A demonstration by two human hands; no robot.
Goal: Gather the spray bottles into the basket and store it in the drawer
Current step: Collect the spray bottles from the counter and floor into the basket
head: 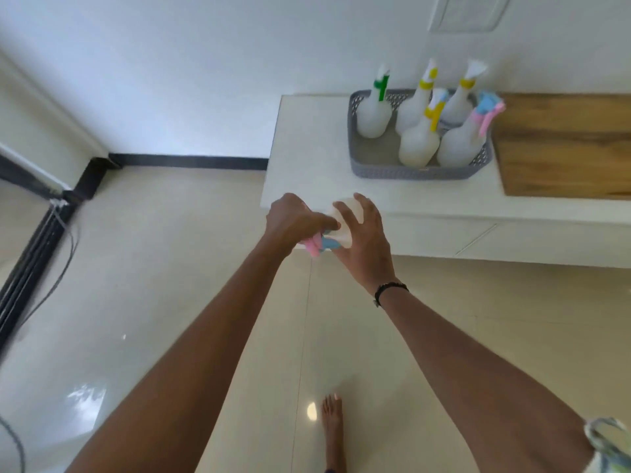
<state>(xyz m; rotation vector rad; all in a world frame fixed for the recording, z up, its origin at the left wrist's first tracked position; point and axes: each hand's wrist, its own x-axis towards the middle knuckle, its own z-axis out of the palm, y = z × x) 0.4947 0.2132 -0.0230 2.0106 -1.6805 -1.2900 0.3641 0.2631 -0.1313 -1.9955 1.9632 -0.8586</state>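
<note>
Holding one last spray bottle [336, 230] between both hands, a person stands at the near left corner of a white table [307, 155]. The left hand [293, 221] grips its pink and blue trigger head; the right hand [367, 238] curls around the cloudy plastic body. Farther right on the table, a grey woven-look plastic basket [416, 170] already holds five upright bottles (green, yellow and pink trigger heads). By my reading, this bottle remains to be added, then the basket stored. A drawer front [440, 238] shows below the glossy tabletop, seemingly closed.
</note>
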